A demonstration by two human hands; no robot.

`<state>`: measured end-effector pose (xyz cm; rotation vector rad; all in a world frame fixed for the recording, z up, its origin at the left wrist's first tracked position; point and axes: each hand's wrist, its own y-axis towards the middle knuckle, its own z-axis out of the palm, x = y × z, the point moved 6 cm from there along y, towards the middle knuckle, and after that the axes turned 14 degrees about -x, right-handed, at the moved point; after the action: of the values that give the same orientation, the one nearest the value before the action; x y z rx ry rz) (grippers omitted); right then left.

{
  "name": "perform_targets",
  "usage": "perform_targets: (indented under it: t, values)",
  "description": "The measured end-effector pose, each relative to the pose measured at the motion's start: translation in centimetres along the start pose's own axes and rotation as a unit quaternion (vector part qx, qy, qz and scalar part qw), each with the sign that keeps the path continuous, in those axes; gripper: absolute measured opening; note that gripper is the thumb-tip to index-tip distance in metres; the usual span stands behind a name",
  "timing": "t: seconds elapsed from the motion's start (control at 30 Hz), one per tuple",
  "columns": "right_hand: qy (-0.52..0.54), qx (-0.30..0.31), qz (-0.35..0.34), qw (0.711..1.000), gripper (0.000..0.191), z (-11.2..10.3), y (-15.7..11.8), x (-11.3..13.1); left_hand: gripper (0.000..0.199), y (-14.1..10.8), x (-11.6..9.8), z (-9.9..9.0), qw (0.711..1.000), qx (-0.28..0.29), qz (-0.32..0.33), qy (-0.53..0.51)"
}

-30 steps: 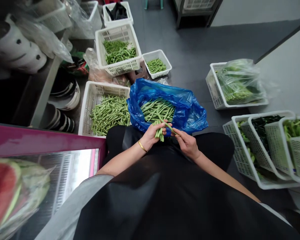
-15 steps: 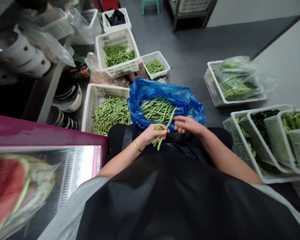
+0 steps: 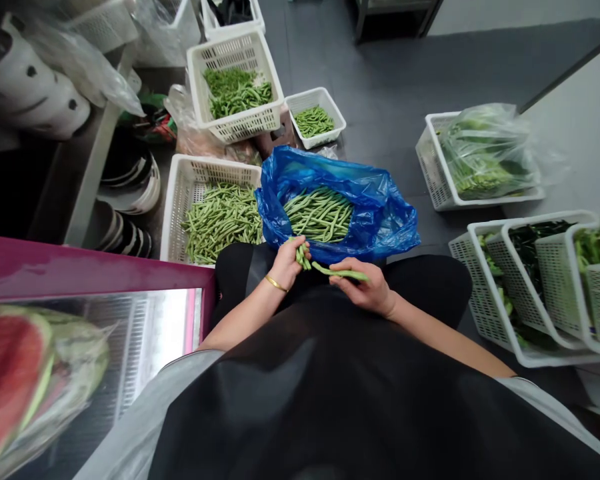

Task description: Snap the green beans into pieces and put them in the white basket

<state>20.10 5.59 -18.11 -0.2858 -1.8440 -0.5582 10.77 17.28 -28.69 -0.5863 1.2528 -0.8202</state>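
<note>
My left hand [image 3: 289, 263], with a gold bangle at the wrist, is closed round several short green bean pieces [image 3: 303, 256]. Just right of it, my right hand [image 3: 364, 287] pinches one long green bean [image 3: 341, 272], whose left end points at the pieces. Beyond both hands an open blue plastic bag [image 3: 380, 207] holds a heap of long beans [image 3: 320, 215]. To its left stands a white basket [image 3: 170, 220] with many shorter beans [image 3: 223, 220] in it.
Farther off are a white basket [image 3: 245, 130] of greens and a small white basket [image 3: 325, 139] of beans. On the right stand a basket [image 3: 433, 170] with bagged greens and several nested baskets [image 3: 490, 307]. A cut watermelon [image 3: 10, 380] lies on the left behind a magenta edge [image 3: 95, 263].
My right hand has moved down and now holds the long bean, which was upright at my left hand and now lies nearly level. My left hand has shifted slightly left and up.
</note>
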Motion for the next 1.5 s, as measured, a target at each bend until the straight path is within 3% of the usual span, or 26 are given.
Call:
perform_targets:
  t: [0.07, 0.13, 0.2, 0.27, 0.3, 0.37, 0.43, 0.47, 0.53, 0.6, 0.7, 0.8, 0.87, 0.93, 1.07, 1.23, 1.37, 1.43, 1.5]
  values:
    - [0.099, 0.035, 0.166, 0.98, 0.024, 0.5, 0.6, -2.2, 0.019, -0.3, -0.3, 0.7, 0.996, 0.081, 0.0, 0.032]
    - [0.183, 0.059, 0.318, 0.929, 0.029, 1.2, 0.8, -4.5, 0.028, -1.6, 0.2, 1.7, 0.975, 0.198, -0.024, 0.097]
    - [0.219, 0.056, 0.397, 0.89, 0.034, 1.3, 0.9, -6.3, 0.035, -3.2, 1.0, 2.3, 0.947, 0.281, -0.057, 0.146]
    - [0.218, 0.057, 0.413, 0.882, 0.037, 0.8, 0.8, -7.3, 0.038, -4.2, 1.3, 2.6, 0.932, 0.316, -0.058, 0.168]
    - [0.207, 0.083, 0.409, 0.885, 0.039, 0.5, 0.6, -7.5, 0.037, -4.5, 1.2, 2.7, 0.931, 0.319, -0.047, 0.172]
    - [0.158, 0.193, 0.391, 0.886, 0.04, -0.3, -0.1, -7.3, 0.035, -4.5, 0.5, 2.7, 0.937, 0.305, -0.015, 0.17]
    - [0.067, 0.312, 0.361, 0.876, 0.04, -1.6, -1.0, -7.2, 0.032, -4.2, -0.1, 2.5, 0.946, 0.278, 0.001, 0.168]
    - [0.025, 0.338, 0.346, 0.875, 0.041, -2.3, -1.1, -7.3, 0.032, -4.2, -0.3, 2.4, 0.948, 0.268, 0.0, 0.173]
    - [-0.011, 0.306, 0.328, 0.893, 0.047, -3.4, -0.3, -7.4, 0.03, -4.3, -0.2, 2.3, 0.945, 0.263, -0.01, 0.193]
    - [-0.003, 0.192, 0.308, 0.932, 0.047, -3.8, 1.1, -7.2, 0.027, -4.5, 0.2, 2.5, 0.941, 0.266, -0.013, 0.208]
    - [-0.07, 0.044, 0.167, 0.982, 0.039, -2.6, 2.4, -5.0, 0.019, -4.0, 0.7, 2.8, 0.956, 0.218, 0.028, 0.194]
    - [-0.174, 0.079, -0.032, 0.981, 0.031, 0.7, 1.6, -1.6, 0.014, -2.6, 0.5, 1.9, 0.981, 0.089, 0.087, 0.151]
    - [-0.183, 0.132, -0.071, 0.972, 0.027, 2.1, 1.0, -0.8, 0.016, -2.0, 0.6, 1.2, 0.987, 0.051, 0.083, 0.127]
    - [-0.161, 0.155, -0.019, 0.975, 0.024, 2.2, 1.1, -1.5, 0.022, -2.1, 1.2, 1.2, 0.985, 0.105, 0.034, 0.129]
    - [-0.149, 0.14, 0.086, 0.975, 0.023, 0.4, 2.2, -3.9, 0.042, -4.1, 1.6, 1.8, 0.952, 0.264, -0.033, 0.154]
    - [-0.171, 0.184, 0.015, 0.968, 0.026, -0.9, 2.6, -3.9, 0.043, -5.0, 0.5, 2.0, 0.943, 0.285, 0.008, 0.171]
    - [-0.206, 0.262, -0.068, 0.941, 0.033, -1.1, 2.4, -2.6, 0.043, -5.4, 1.1, 2.2, 0.921, 0.315, -0.028, 0.229]
    - [-0.183, 0.324, -0.031, 0.928, 0.034, -1.1, 2.1, -2.5, 0.043, -5.7, 1.4, 2.3, 0.907, 0.33, -0.042, 0.26]
    - [-0.145, 0.394, 0.048, 0.907, 0.036, -1.0, 1.3, -2.8, 0.038, -6.1, 1.3, 2.5, 0.889, 0.351, -0.028, 0.292]
